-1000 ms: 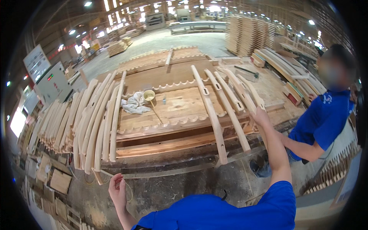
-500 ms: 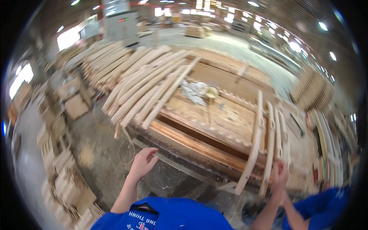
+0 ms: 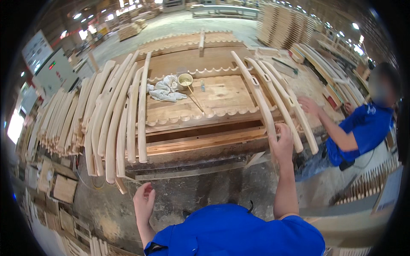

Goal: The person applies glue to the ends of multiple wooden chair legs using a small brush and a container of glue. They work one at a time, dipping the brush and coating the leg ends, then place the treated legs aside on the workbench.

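R hand (image 3: 282,143) closed round the near end of one curved wooden rail (image 3: 259,94), 1 of 3 lying side by side at the desk's (image 3: 205,143) right. L hand (image 3: 144,200) loose, half open, holding nothing, below desk edge. Co-worker's hand (image 3: 308,105) on the outermost rail. 1 cup (image 3: 185,80), 1 rag (image 3: 164,91) mid-desk.

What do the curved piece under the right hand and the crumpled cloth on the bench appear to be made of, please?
Curved piece: apparently bare, unfinished wood, pale and matte with cut slots. Right hand grips its near end. Crumpled cloth: seemingly soft fabric, whitish-grey, folded in loose wrinkles.
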Available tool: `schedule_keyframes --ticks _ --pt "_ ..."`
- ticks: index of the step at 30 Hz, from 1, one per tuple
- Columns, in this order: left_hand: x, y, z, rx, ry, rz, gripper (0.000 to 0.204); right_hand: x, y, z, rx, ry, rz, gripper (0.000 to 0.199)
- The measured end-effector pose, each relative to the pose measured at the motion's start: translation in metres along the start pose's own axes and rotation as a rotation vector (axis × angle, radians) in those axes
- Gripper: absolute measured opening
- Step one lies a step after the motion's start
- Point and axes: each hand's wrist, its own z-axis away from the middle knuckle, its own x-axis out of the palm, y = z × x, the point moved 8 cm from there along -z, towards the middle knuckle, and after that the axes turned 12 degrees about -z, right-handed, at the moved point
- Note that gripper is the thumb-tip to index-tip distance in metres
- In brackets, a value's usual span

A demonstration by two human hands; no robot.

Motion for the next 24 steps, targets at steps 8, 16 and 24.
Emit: schedule_keyframes --ticks 8,16,24 --pt "-0.021 -0.074 0.002 -0.060 -0.149 -0.074 0.030 0.015 0.066 0.034 0.219 0.123 0.138 0.057" --pt "-0.014 -0.049 -0.001 0.056 -0.240 -0.067 0.033 0.068 0.122 0.058 0.719 -0.147 -0.576 0.027" --pt "0.057 0.041 -0.004 0.210 -0.426 0.164 0.035 0.043 0.105 0.046 0.424 0.047 -0.492 0.027"
